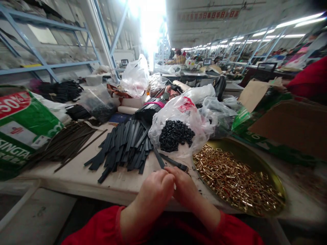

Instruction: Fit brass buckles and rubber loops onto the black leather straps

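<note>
Both my hands are closed and pressed together over the table's front edge. A flat black strap (158,158) runs from the strip pile down into the fingers of my left hand (156,186) and my right hand (184,186). The fingertips are partly hidden, so what else lies between them does not show. Just beyond my right hand lies another black strap (176,163), with what looks like a buckle end. Past them, a white plastic bag (176,109) lies open, showing many small black loops (175,135). Black strips (125,144) are heaped to the left.
At the right, a round gold-coloured tray (274,182) holds a mass of gold metal buckles (237,180). Long thin brown strips (68,143) and a green printed bag (28,132) are at the left. A cardboard box (288,122) stands at the right. Behind are clear bags and blue shelving (46,66).
</note>
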Tool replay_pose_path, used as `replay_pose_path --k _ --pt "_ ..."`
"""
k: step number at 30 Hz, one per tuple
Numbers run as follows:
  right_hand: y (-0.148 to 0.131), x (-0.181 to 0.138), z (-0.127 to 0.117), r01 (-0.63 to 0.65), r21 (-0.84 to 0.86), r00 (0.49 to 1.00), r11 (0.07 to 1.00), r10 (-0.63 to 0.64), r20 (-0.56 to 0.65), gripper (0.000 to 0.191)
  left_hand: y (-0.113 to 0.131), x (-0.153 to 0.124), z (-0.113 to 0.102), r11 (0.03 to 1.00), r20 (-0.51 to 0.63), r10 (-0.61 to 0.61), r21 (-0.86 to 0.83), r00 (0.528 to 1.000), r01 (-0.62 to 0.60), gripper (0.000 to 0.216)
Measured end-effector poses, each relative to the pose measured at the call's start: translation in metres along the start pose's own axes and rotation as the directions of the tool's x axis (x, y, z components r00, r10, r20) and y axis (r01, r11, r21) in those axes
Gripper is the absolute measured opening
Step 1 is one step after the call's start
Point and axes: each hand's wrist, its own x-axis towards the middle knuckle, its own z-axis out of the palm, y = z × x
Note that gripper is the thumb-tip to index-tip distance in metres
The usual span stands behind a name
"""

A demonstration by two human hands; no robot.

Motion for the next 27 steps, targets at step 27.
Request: replay_pose_path --k 27 --pt "0.200 0.176 -0.032 -0.170 -0.547 0.927 0.820 0.321 0.194 0.043 -0.065 0.049 0.027 -0.764 0.823 -0.342 -0.524 0.454 0.376 0.030"
